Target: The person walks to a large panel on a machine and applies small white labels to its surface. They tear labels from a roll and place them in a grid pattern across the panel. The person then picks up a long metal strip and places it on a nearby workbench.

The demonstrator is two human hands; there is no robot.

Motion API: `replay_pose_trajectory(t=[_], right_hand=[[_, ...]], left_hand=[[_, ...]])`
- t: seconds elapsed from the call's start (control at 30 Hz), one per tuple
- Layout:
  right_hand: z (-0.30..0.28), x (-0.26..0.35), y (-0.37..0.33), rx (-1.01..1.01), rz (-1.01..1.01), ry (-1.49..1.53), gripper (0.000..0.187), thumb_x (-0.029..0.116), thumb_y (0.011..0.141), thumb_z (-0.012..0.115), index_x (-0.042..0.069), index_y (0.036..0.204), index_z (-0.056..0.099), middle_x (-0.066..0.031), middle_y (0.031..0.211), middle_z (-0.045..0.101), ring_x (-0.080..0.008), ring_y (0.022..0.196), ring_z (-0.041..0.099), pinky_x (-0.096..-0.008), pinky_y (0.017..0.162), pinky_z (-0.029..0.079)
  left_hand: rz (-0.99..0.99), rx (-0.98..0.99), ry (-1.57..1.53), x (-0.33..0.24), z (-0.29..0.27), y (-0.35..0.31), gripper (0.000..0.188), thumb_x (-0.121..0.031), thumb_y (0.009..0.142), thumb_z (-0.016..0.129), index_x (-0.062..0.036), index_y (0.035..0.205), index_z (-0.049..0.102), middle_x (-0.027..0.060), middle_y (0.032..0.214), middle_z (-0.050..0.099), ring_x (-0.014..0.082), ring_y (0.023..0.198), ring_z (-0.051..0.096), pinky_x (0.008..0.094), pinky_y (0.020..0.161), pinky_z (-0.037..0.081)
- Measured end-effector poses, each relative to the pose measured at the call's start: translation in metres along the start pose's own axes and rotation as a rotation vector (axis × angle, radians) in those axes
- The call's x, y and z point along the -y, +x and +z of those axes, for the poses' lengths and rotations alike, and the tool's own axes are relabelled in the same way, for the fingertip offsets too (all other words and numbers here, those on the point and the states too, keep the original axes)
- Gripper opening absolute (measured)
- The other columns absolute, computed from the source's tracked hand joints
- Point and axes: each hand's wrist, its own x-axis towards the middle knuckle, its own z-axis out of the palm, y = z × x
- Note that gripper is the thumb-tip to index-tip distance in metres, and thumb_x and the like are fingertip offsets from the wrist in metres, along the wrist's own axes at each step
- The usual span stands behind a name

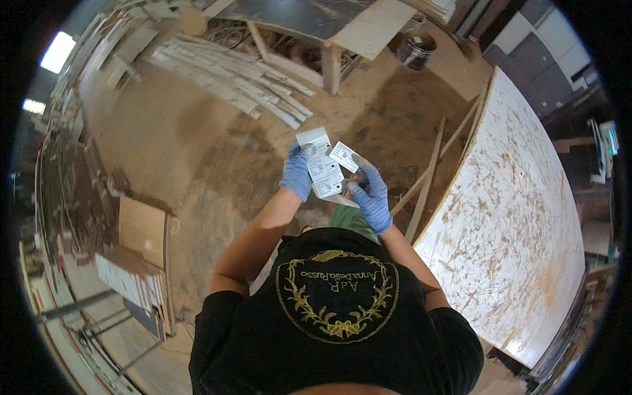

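Note:
In front of my chest, a strip of white printed labels point(324, 172) hangs from my left hand point(297, 174), which wears a blue-grey glove and grips the strip's left edge. One separate white label point(342, 157) is pinched at its right end by my right hand point(371, 197), gloved alike. That label is tilted and lies close beside the strip's right edge. The strip's lower end reaches toward the fingers of my right hand; whether they also touch it I cannot tell.
On the right stands a large white work surface point(507, 224) with brown scuffs, and wooden battens point(431, 174) lean by it. Ahead are a dark-topped table point(296, 18), a bucket point(416, 49) and long white strips point(237, 76) on the dusty floor. Panels point(141, 230) stand at the left.

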Motion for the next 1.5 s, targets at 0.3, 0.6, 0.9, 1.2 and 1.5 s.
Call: replay_pose_trajectory(t=[0.3,0.6,0.9,1.2,1.5], right_hand=[[-0.134,0.017,0.161,-0.193,-0.078,-0.283,0.05,-0.004,0.075,0.059,0.001,0.121,0.042,-0.0083,0.121,0.047,-0.0171,0.111,0.045,-0.0273,0.082,0.044],[-0.261,0.054,0.304,-0.538,-0.092,-0.154,0.048,-0.006,0.074,0.06,0.001,0.119,0.045,-0.008,0.115,0.05,-0.0165,0.105,0.048,-0.0262,0.083,0.044],[-0.362,0.076,0.416,-0.948,-0.198,-0.049,0.046,-0.01,0.074,0.056,-0.001,0.118,0.045,-0.0119,0.112,0.052,-0.017,0.099,0.051,-0.0277,0.084,0.043],[-0.504,0.082,0.476,-1.162,-0.301,-0.056,0.045,-0.01,0.074,0.056,-0.001,0.117,0.044,-0.0107,0.115,0.05,-0.0178,0.103,0.05,-0.0282,0.088,0.042],[-0.684,0.141,0.53,-1.212,-0.351,-0.171,0.04,-0.005,0.077,0.056,-0.004,0.116,0.045,-0.0126,0.116,0.051,-0.017,0.099,0.051,-0.0258,0.084,0.043]], left_hand=[[-0.118,0.176,-0.012,0.042,0.146,0.201,0.013,-0.009,0.079,0.049,-0.0069,0.091,0.056,0.005,0.08,0.058,0.0213,0.068,0.058,0.0331,0.061,0.051],[-0.279,0.384,-0.069,0.097,0.282,0.353,0.034,-0.011,0.08,0.055,-0.0057,0.113,0.049,0.0071,0.102,0.057,0.02,0.089,0.058,0.0327,0.076,0.05],[-0.373,1.033,0.371,0.126,0.396,0.466,0.052,-0.016,0.076,0.061,-0.0062,0.123,0.04,0.0055,0.115,0.051,0.0172,0.104,0.05,0.0313,0.085,0.045],[-0.295,1.114,0.511,0.202,0.527,0.546,0.069,-0.004,0.075,0.059,-0.0117,0.133,0.023,0.01,0.113,0.051,0.0178,0.101,0.051,0.0322,0.086,0.044],[-0.273,1.255,0.759,0.312,0.698,0.63,0.033,0.001,0.077,0.055,-0.0046,0.11,0.051,0.0058,0.107,0.055,0.0134,0.096,0.052,0.0268,0.085,0.043]])
